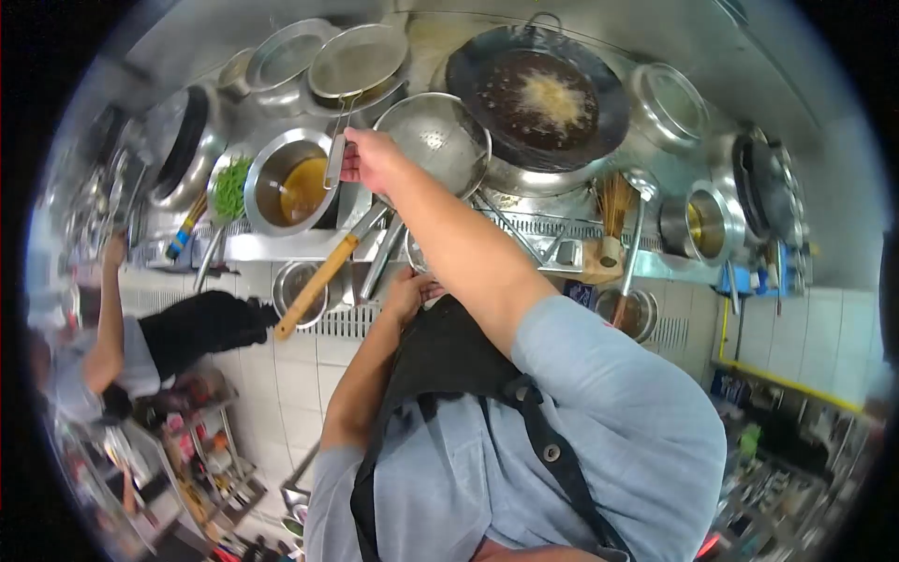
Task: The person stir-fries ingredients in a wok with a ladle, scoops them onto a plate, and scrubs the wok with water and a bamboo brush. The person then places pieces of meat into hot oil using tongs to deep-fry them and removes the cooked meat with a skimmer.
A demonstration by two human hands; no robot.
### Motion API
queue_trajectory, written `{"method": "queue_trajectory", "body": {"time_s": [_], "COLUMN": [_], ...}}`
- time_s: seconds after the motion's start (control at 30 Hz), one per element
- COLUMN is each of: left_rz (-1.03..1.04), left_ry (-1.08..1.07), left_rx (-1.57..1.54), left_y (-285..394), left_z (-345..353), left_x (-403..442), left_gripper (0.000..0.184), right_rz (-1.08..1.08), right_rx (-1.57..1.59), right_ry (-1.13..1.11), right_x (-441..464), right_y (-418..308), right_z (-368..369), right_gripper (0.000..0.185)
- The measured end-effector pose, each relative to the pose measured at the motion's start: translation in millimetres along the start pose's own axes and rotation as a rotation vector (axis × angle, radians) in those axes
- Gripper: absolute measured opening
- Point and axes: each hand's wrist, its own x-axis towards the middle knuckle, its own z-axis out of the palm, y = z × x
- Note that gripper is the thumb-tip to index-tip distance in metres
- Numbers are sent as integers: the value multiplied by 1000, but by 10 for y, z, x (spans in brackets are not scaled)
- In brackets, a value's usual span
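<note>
Strainer [358, 62] beyond right grip [367, 157]; handle [334, 161] in fingers.

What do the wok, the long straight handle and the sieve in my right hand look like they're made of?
Wok: probably carbon steel or iron; dark, blackened surface.
Handle: likely wood with a smooth finish; yellowish-brown color.
Sieve: metal, perhaps stainless steel; fine mesh, silvery rim. Exact alloys can't be told by look.
</note>
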Motion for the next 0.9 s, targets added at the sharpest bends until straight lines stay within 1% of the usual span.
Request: {"method": "queue_trajectory", "body": {"time_s": [0.03, 0.13, 0.17, 0.27, 0.3, 0.37, 0.4, 0.43, 0.47, 0.5, 0.53, 0.57, 0.6, 0.63, 0.67, 0.73, 0.8, 0.87, 0.9], "left_rz": [-20, -81, -100, -150, -171, -203, -218, -195, -68, 62, 192, 224, 249, 586, 933, 1085, 841, 524, 354], "left_ry": [-56, -195, -183, -211, -212, -198, -177, -141, -84, -22, 42, 101, 162, 269, 379, 666, 787, 866, 903], "left_rx": [10, -45, -55, -56, -28, 2, 8, 87, 394, 701, 1007, 1004, 1001, 1114, 1217, 1493, 1560, 1742, 1823], "left_y": [42, 74, 90, 110, 144, 213, 191, 151, 150, 149, 160, 371, 556, 584, 674, 1038, 1134, 1002, 960], "left_z": [-37, -197, -180, -214, -240, -255, -316, -445, -567, -672, -699, -557, -412, -475, -595, -605, -791, -1051, -1118], "left_x": [26, 98, 78, 30, 6, -91, -187, -246, -359, -516, -646, -920, -1169, -1189, -1180, -1262, -1217, -1166, -1166], "left_gripper": [27, 29, 29, 28, 28, 29, 30, 33, 34, 34, 35, 35, 36, 36, 36, 35, 33, 32, 31], "right_rz": [-38, -16, -66, -87, -188, -313, -334, -333, -384, -521, -489, -481, -484, -464, -441, -305, -285, -221, -166], "right_rx": [16, -22, -95, -21, -42, -272, -267, -352, -444, -504, -650, -686, -696, -740, -879, -1083, -1377, -1361, -1196], "right_ry": [28, 26, 80, 13, 24, 115, 223, 377, 477, 432, 620, 733, 787, 877, 918, 939, 891, 820, 773], "right_x": [-6, 19, -51, -308, -457, -1021, -1337, -1652, -1991, -2205, -2474, -2722, -2895, -3018, -3046, -3106, -2898, -2880, -2902], "right_y": [-89, -94, -99, -261, -274, -428, -468, -556, -675, -688, -830, -974, -1082, -1240, -1401, -1697, -1814, -1896, -1890], "right_z": [27, -57, -17, -118, -180, -408, -590, -814, -1049, -1557, -1854, -2097, -2379, -2488, -2715, -2914, -3448, -3602, -3428], "right_gripper": [25, 21, 14, 8, 12, 18, 24, 27, 29, 29, 29, 28, 25, 24, 23, 22, 20, 18, 16]}}
